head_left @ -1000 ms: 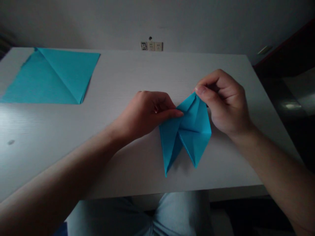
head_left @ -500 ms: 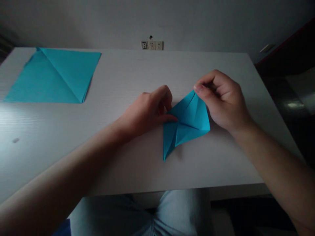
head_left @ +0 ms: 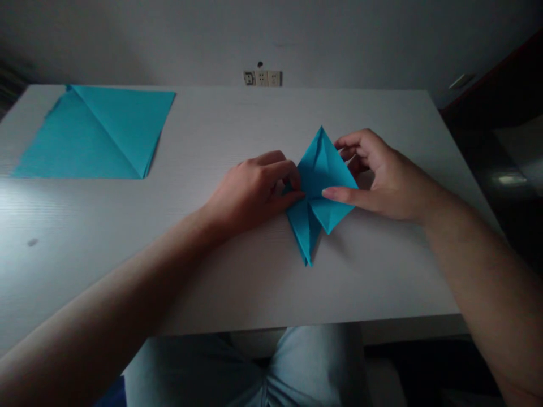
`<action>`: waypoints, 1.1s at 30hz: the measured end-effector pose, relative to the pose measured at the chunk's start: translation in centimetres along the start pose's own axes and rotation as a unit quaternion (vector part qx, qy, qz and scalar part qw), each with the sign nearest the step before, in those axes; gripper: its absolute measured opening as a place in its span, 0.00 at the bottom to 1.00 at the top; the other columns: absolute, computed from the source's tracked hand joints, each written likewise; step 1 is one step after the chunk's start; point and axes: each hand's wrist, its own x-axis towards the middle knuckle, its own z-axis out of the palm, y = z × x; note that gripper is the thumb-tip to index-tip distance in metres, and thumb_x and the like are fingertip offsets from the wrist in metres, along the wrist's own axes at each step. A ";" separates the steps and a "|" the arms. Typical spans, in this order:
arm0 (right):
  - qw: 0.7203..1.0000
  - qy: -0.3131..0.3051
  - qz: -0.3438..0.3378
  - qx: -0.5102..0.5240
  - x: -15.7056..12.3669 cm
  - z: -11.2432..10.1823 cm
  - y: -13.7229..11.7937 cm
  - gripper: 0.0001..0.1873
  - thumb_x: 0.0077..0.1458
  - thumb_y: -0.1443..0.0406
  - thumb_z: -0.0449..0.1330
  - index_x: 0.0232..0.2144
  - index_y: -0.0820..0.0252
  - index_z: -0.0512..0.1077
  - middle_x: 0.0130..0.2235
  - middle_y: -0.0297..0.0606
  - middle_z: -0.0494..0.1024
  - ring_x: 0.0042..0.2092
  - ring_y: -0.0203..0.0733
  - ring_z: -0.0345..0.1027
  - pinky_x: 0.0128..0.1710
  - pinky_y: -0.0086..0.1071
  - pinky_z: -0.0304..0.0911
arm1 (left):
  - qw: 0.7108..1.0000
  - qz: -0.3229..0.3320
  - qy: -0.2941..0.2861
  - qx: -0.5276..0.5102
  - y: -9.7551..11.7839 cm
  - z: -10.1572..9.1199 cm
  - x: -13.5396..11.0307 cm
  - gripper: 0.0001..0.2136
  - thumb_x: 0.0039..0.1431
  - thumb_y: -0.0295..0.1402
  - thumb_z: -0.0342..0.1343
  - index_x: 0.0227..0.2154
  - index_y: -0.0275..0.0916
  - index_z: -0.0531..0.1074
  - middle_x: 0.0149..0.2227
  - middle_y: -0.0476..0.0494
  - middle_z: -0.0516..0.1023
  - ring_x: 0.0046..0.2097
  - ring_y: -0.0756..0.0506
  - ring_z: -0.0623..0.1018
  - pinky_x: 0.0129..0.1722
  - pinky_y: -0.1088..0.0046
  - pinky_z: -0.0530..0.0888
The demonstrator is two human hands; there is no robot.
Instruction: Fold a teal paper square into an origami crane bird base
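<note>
A small folded blue paper shape point(head_left: 319, 175) lies on the white table point(head_left: 237, 265), its upper part a diamond and a narrow point reaching toward me. My left hand point(head_left: 250, 189) pinches the paper's left corner between thumb and curled fingers. My right hand point(head_left: 377, 178) presses on the right side of the paper, with its thumb laid flat across the lower right edge and its fingers curled behind the upper right edge.
A larger square of blue paper point(head_left: 97, 133) with a diagonal crease lies at the table's far left. A wall socket point(head_left: 262, 78) sits on the wall behind the table. My knees point(head_left: 254, 367) show below the near table edge. Dark furniture stands at the right.
The lower right flap has been folded up, so the paper now stands as a taller diamond with one point toward me. My right hand dropped from the top corner to the right edge.
</note>
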 end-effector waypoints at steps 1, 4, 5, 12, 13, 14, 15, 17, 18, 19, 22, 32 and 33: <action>1.000 -0.010 -0.008 -0.012 -0.1 -0.2 0.0 0.46 0.52 0.50 0.93 0.68 0.48 0.82 0.57 0.42 0.90 0.50 0.56 0.84 0.48 0.50 0.85 | 1.000 0.005 -0.001 0.000 -0.1 -0.1 0.0 0.05 0.77 0.36 0.70 0.51 0.45 0.88 0.51 0.41 0.88 0.43 0.43 0.84 0.43 0.65 0.77; 0.998 -0.054 -0.015 -0.019 -0.3 -0.5 -0.3 0.54 0.49 0.48 0.94 0.72 0.44 0.79 0.58 0.41 0.90 0.52 0.58 0.86 0.50 0.51 0.86 | 0.999 0.032 -0.027 -0.005 -0.5 -0.6 -0.2 0.07 0.75 0.39 0.72 0.51 0.46 0.90 0.59 0.39 0.86 0.42 0.43 0.83 0.44 0.62 0.79; 0.997 -0.070 -0.006 -0.019 -0.3 -0.6 -0.6 0.55 0.49 0.47 0.94 0.73 0.43 0.78 0.58 0.40 0.90 0.51 0.58 0.86 0.49 0.51 0.86 | 0.998 0.043 -0.037 -0.005 -0.5 -0.7 -0.3 0.08 0.74 0.40 0.73 0.50 0.47 0.90 0.62 0.38 0.85 0.43 0.43 0.83 0.45 0.61 0.80; 0.993 -0.072 -0.041 -0.086 -0.4 0.4 -2.4 0.56 0.49 0.62 0.91 0.76 0.48 0.76 0.63 0.48 0.90 0.57 0.64 0.86 0.62 0.55 0.83 | 0.995 0.066 -0.057 0.043 0.1 -1.4 -0.1 0.09 0.74 0.43 0.72 0.51 0.48 0.92 0.53 0.38 0.83 0.46 0.38 0.83 0.46 0.59 0.77; 0.992 -0.072 -0.053 -0.086 -0.4 0.5 -2.4 0.55 0.50 0.63 0.90 0.76 0.48 0.76 0.64 0.48 0.89 0.58 0.64 0.86 0.63 0.55 0.83 | 0.994 0.070 -0.068 0.041 0.2 -1.5 0.0 0.09 0.76 0.41 0.70 0.51 0.48 0.92 0.49 0.39 0.84 0.43 0.40 0.82 0.45 0.59 0.75; 0.992 -0.075 -0.060 -0.078 -0.5 0.5 -2.4 0.55 0.51 0.63 0.89 0.77 0.48 0.76 0.66 0.49 0.88 0.59 0.63 0.86 0.62 0.54 0.84 | 0.994 0.072 -0.079 0.037 0.2 -1.5 0.0 0.09 0.77 0.40 0.68 0.51 0.48 0.92 0.45 0.41 0.84 0.40 0.41 0.81 0.43 0.60 0.74; 0.993 -0.082 -0.061 -0.065 -0.5 0.4 -2.2 0.55 0.52 0.60 0.90 0.78 0.48 0.75 0.68 0.50 0.87 0.59 0.63 0.87 0.60 0.53 0.85 | 0.993 0.070 -0.085 0.034 0.1 -1.6 0.1 0.09 0.77 0.39 0.67 0.52 0.48 0.92 0.42 0.43 0.84 0.39 0.41 0.81 0.42 0.60 0.73; 0.993 -0.094 -0.058 -0.032 -0.5 -0.1 -1.6 0.59 0.52 0.53 0.92 0.80 0.44 0.73 0.74 0.50 0.83 0.56 0.60 0.87 0.54 0.50 0.86 | 0.994 0.056 -0.086 0.031 -0.1 -1.8 0.1 0.10 0.77 0.39 0.67 0.52 0.50 0.92 0.39 0.45 0.84 0.38 0.41 0.82 0.41 0.61 0.72; 0.993 -0.100 -0.053 -0.019 -0.5 -0.4 -1.3 0.63 0.51 0.49 0.93 0.82 0.41 0.72 0.75 0.49 0.81 0.55 0.58 0.87 0.52 0.49 0.86 | 0.995 0.048 -0.083 0.028 -0.3 -1.9 0.1 0.10 0.76 0.40 0.67 0.52 0.51 0.92 0.38 0.45 0.84 0.39 0.41 0.83 0.41 0.62 0.72; 0.993 -0.101 -0.056 -0.010 -0.5 -0.8 -1.0 0.69 0.47 0.47 0.95 0.84 0.39 0.70 0.76 0.48 0.80 0.53 0.55 0.86 0.51 0.48 0.86 | 0.996 0.040 -0.081 0.025 -0.4 -1.9 0.1 0.09 0.75 0.41 0.68 0.51 0.51 0.91 0.38 0.45 0.85 0.39 0.41 0.83 0.41 0.62 0.72; 0.992 -0.086 -0.093 0.007 -0.3 -1.9 -0.4 0.81 0.36 0.50 0.99 0.87 0.33 0.68 0.77 0.46 0.78 0.51 0.51 0.84 0.52 0.45 0.86 | 0.997 0.012 -0.077 0.020 -0.8 -2.1 0.1 0.07 0.72 0.43 0.70 0.47 0.49 0.89 0.39 0.46 0.86 0.40 0.40 0.84 0.41 0.63 0.71; 0.986 -0.111 -0.116 -0.037 -0.1 -1.4 -2.3 0.30 0.52 0.42 0.93 0.56 0.32 0.96 0.69 0.48 0.79 0.74 0.73 0.73 0.73 0.65 0.81 | 0.996 -0.089 -0.016 0.001 -0.7 -1.7 0.3 0.23 0.63 0.44 0.85 0.55 0.42 0.87 0.44 0.44 0.91 0.39 0.42 0.83 0.39 0.64 0.71; 0.984 -0.121 -0.123 -0.048 -0.1 -1.3 -2.3 0.29 0.52 0.43 0.93 0.55 0.32 0.97 0.68 0.48 0.78 0.73 0.73 0.73 0.74 0.66 0.81 | 0.996 -0.091 -0.021 -0.006 -0.8 -1.7 0.3 0.22 0.63 0.43 0.84 0.55 0.41 0.87 0.44 0.43 0.91 0.39 0.42 0.83 0.40 0.63 0.72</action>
